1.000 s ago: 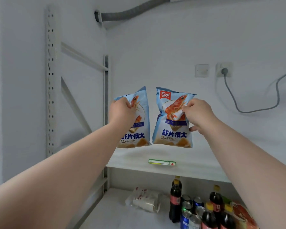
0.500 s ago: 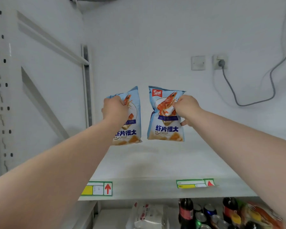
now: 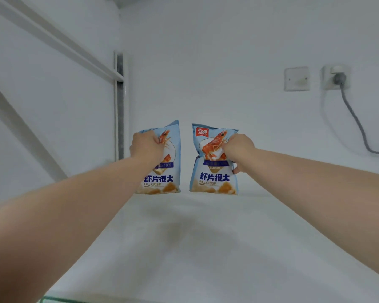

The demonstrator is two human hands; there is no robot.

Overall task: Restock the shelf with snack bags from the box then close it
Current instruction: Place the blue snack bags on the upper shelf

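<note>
Clamped: left hand (image 3: 146,147) on left shrimp-crisp bag (image 3: 167,180), right hand (image 3: 239,149) on right shrimp-crisp bag (image 3: 213,179). Seat bases flat on shelf (image 3: 206,248); release.

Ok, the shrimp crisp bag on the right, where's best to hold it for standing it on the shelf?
Probably the upper half, pinched from its right edge, as the right hand does. The right shrimp crisp bag is upright, bottom seam nearest the shelf, so a high side grip leaves the base free to settle.
</note>
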